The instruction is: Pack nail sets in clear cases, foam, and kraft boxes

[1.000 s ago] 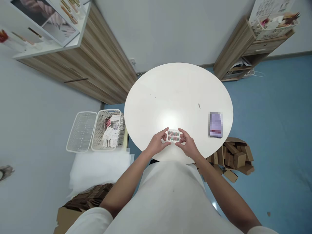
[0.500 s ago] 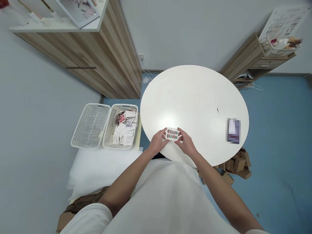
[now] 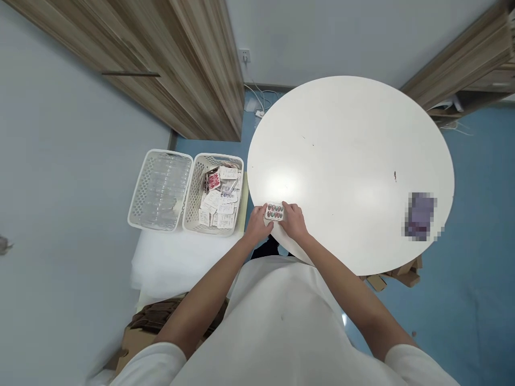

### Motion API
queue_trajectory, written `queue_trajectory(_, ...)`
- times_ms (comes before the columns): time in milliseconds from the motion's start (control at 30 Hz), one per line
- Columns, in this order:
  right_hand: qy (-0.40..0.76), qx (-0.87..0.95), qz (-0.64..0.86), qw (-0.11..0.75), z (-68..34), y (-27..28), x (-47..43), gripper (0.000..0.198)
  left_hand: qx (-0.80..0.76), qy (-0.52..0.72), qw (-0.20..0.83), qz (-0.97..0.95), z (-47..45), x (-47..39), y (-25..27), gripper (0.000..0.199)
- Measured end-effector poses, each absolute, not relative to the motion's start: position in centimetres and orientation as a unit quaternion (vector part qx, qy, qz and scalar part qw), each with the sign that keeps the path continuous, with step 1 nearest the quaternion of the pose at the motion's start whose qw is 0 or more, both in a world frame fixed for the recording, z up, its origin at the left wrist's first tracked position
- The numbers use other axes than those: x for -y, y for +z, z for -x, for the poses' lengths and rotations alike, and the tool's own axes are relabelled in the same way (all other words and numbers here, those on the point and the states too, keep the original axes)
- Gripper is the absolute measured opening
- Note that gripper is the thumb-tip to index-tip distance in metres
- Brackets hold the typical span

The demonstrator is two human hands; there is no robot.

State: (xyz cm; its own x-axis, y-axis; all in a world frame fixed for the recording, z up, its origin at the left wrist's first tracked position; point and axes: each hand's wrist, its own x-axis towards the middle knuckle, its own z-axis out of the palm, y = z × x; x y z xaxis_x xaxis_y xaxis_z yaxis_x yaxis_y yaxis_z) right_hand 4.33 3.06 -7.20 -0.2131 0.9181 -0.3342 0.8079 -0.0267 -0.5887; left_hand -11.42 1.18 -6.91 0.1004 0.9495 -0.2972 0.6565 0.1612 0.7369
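White card [image 3: 274,211] bearing two rows of red and green pieces [image 3: 275,215], seen in the head view: it is lying between both hands, above the near left edge of an oval white table [image 3: 350,145]. The left hand [image 3: 258,222] is gripping its left side, and the right hand [image 3: 295,220] is gripping its right side; whether the card is also touching the tabletop is not showing clearly. To the left of the table, two perforated baskets are standing side by side. The left basket [image 3: 140,193] is holding clear plastic trays [image 3: 167,182]; the right basket [image 3: 194,195] is holding a heap of printed cards [image 3: 225,206] and a red packet [image 3: 213,181]. White sheeting [image 3: 173,262] is lying on the near side of both baskets. At the table's right, a pixelated purple item [image 3: 420,214] is resting, its details being obscured. Cardboard boxes [image 3: 407,274] are showing past the near right rim, while a wood-grain cabinet [image 3: 189,80] is standing beyond the baskets.
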Motion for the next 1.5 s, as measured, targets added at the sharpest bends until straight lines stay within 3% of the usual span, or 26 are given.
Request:
queue_trajectory(300,0.314,0.722,0.614,0.065,-4.5,-8.2,-3.4,0.075,-0.637,0.124,0.328,-0.686,11.7,-0.6,-7.5,0.064)
queue_trajectory(500,0.293,0.772,0.559,0.072,-5.4,-6.8,-1.0,0.056,-0.586,0.063,0.280,-0.758,12.7,0.9,-6.3,0.051)
queue_trajectory(700,0.278,0.803,0.527,0.035,-4.6,-6.8,-0.1,0.053,-0.570,0.023,0.258,-0.780,12.9,0.6,-6.2,0.051)
queue_trajectory(1500,0.277,0.798,0.536,0.013,-2.7,-6.8,-3.2,0.056,-0.611,0.006,0.242,-0.753,13.1,-1.5,-6.5,0.056)
